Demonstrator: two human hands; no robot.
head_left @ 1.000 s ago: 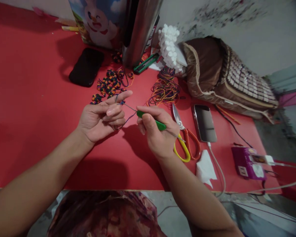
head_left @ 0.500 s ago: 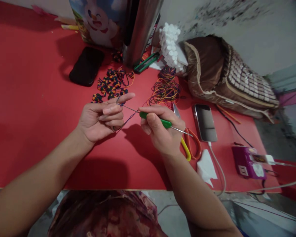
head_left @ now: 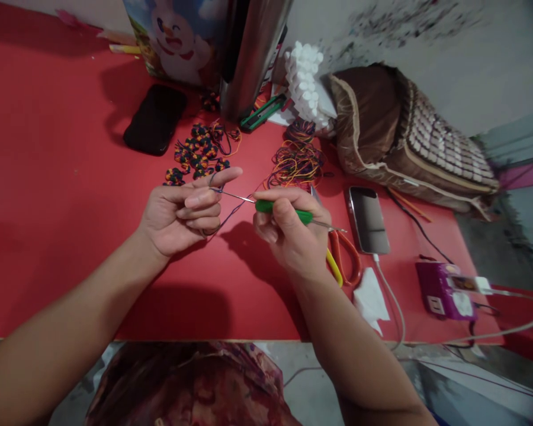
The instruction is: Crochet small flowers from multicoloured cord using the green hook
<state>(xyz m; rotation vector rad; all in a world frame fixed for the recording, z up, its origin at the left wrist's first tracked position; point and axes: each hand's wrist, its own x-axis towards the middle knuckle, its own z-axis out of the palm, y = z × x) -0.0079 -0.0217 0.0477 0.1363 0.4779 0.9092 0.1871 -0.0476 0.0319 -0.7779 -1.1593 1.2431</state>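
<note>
While both hands work, crochet hook (head_left: 284, 211) spans between them.

A: What did your right hand (head_left: 293, 236) cover?
B: The scissors (head_left: 344, 260): their blades and upper handles were hidden.

A: And the hook's tip?
B: Too small to tell; the picture's top edge cut off the steel flask (head_left: 249, 53).

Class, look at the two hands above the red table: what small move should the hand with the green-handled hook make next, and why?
Probably a short draw of the crochet hook back toward the right hand, pulling thread through. Its metal tip sits at the left hand fingertips, where the dark thread is pinched and runs down between the hands, so the hook looks placed to catch it.
</note>
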